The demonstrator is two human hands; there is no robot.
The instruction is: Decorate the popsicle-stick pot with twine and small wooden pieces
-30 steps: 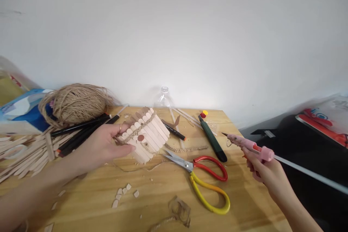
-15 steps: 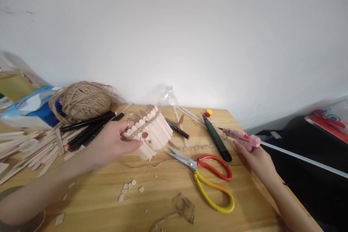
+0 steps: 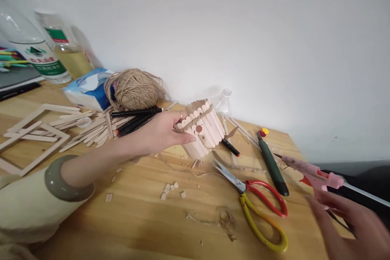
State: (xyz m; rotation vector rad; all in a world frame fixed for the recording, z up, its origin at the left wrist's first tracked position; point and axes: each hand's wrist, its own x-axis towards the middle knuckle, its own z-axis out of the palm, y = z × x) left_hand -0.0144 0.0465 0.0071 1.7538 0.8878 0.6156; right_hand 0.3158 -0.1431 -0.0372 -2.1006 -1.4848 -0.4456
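My left hand [image 3: 161,132] grips a small craft-stick piece [image 3: 210,132] with scalloped ends, twine wrapped across it and a brown dot on its face. At the right table edge is a pink glue gun [image 3: 304,170] with a clear glue stick in its back. My right hand [image 3: 350,221], slightly blurred, is just below the gun's handle, thumb and fingers apart; its fingertips overlap the handle's lower end. Scissors [image 3: 239,185] with one red and one yellow handle lie open between the hands. A dark green cutter [image 3: 272,164] lies beyond them.
Behind the left arm are loose craft sticks [image 3: 97,130], black markers [image 3: 137,120], a twine ball [image 3: 135,89], a blue tissue pack [image 3: 91,89] and bottles [image 3: 45,59]. A clear bottle-like piece [image 3: 224,101] stands near the wall. Wood scraps [image 3: 170,187] lie in front.
The view has swung left, bringing bottles and stick frames into sight. My right hand has come off the glue gun's grip, down and toward me. My left hand still holds the stick piece.
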